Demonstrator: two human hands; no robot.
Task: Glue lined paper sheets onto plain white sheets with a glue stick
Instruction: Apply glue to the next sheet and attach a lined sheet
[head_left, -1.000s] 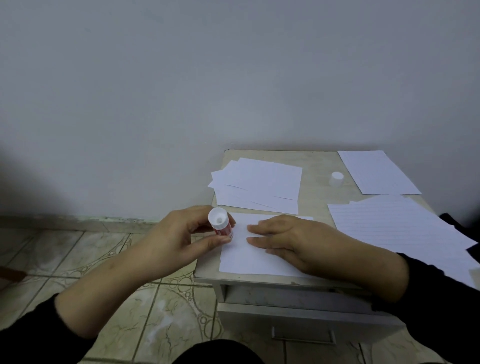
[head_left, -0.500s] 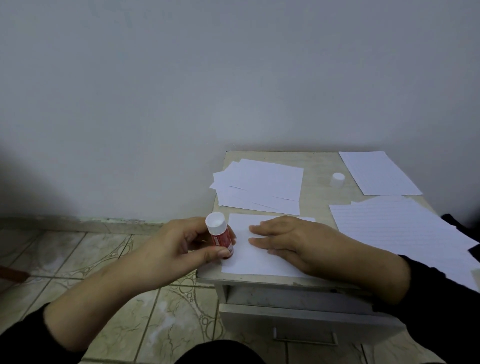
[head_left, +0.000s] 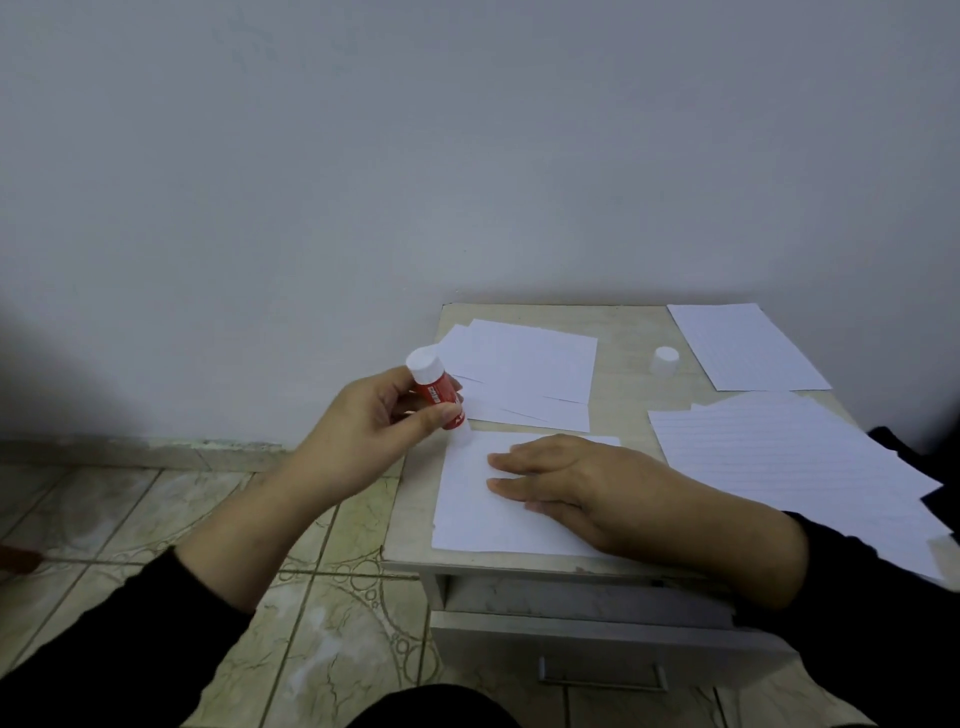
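Left hand (head_left: 363, 426) grips the red glue stick (head_left: 439, 397), tilted, its glue end at the far left corner of the plain white sheet (head_left: 472, 514) on the table (head_left: 623, 332). Right hand (head_left: 576, 483) lies flat on that sheet, fingers straight. Lined sheets (head_left: 789, 457) lie to the right; loose white cap (head_left: 664, 360) stands behind them
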